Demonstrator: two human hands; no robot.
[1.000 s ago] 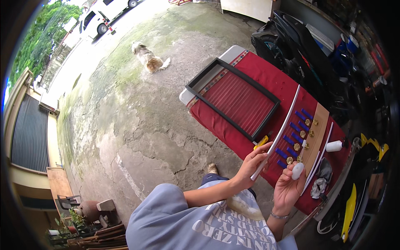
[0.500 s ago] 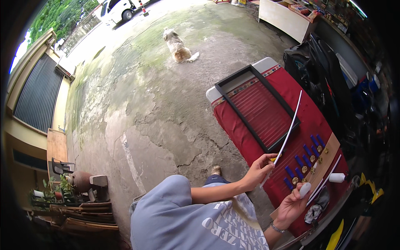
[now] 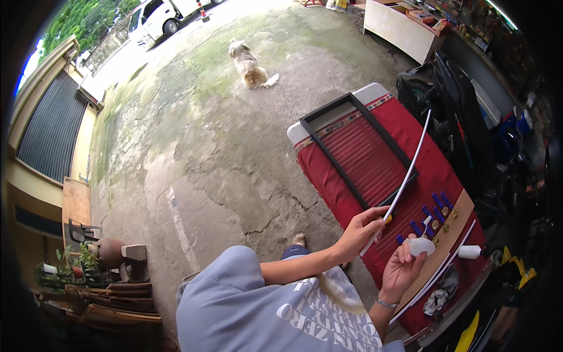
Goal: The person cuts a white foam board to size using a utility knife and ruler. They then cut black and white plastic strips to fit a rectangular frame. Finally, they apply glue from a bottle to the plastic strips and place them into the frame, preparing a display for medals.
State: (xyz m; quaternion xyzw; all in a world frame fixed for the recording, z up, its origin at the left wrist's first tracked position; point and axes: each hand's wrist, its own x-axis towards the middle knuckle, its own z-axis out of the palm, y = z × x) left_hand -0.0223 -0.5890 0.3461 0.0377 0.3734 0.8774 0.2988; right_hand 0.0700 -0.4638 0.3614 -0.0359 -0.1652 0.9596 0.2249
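Between the fingers of my left hand [image 3: 365, 230] is a long thin white strip [image 3: 404, 177], slanting up over the red-covered table. My right hand [image 3: 401, 273] grips a small translucent white bottle [image 3: 420, 246], whose thin white nozzle [image 3: 427, 223] points away from me. Just beyond the bottle lies a brown board [image 3: 450, 230], with several gold-coloured round pieces [image 3: 436, 225] and several dark blue sticks [image 3: 438, 200] in rows beside it. A black rectangular frame [image 3: 330, 151] rests on the far part of the table. Something small and yellow shows by my left fingertips.
The red tablecloth [image 3: 437, 158] covers the table. Near its right edge are a white spool-like container [image 3: 469, 252], another white strip [image 3: 450, 259] and a crumpled grey cloth [image 3: 437, 300]. A black motorcycle [image 3: 460, 100] stands along the right. A dog [image 3: 249, 66] sits on the concrete ahead.
My right hand has moved up and left with the bottle, turning it so the nozzle shows. The white strip in my left hand is tilted slightly more upright.
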